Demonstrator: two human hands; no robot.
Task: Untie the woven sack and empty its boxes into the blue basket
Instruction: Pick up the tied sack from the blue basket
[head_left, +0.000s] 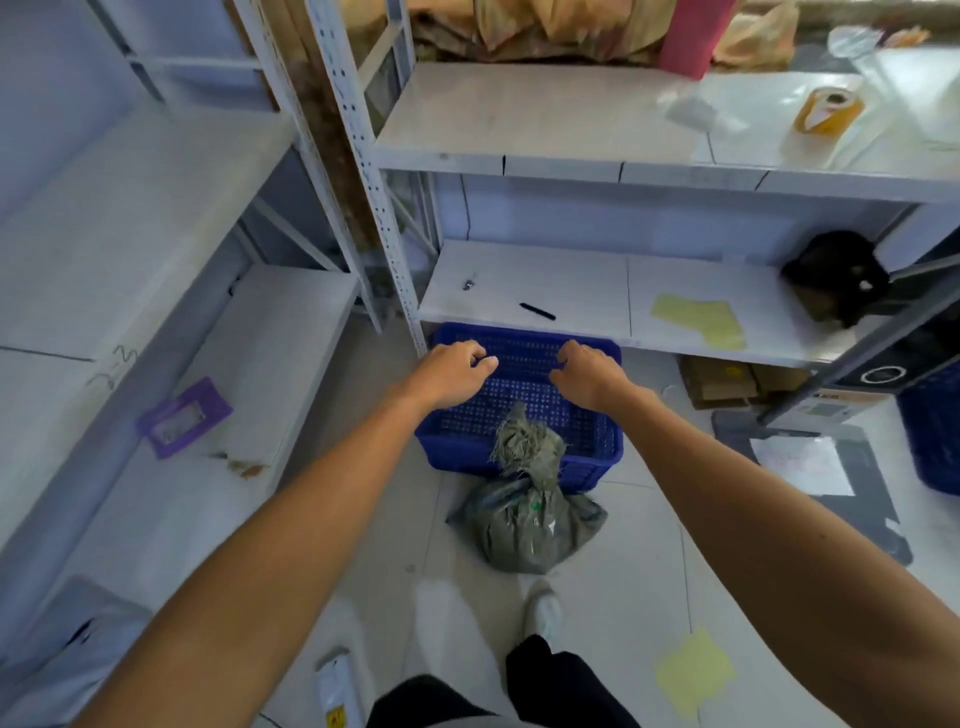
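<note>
A grey-green woven sack (524, 525) sits on the floor, tied at the neck, its frayed top (522, 441) leaning over the near rim of the blue basket (441, 441). The basket stands on the floor, half under the low shelf, and looks empty. My left hand (452, 371) and my right hand (587, 374) hover above the basket, beyond the sack, with fingers loosely curled and nothing in them. Neither hand touches the sack.
White metal shelving (524, 306) stands ahead and to the left, with a black pen (537, 310), yellow paper (701, 319) and a black bag (836, 275) on the low shelf. A second blue basket (935, 431) is at the right edge. My feet (543, 613) are just behind the sack.
</note>
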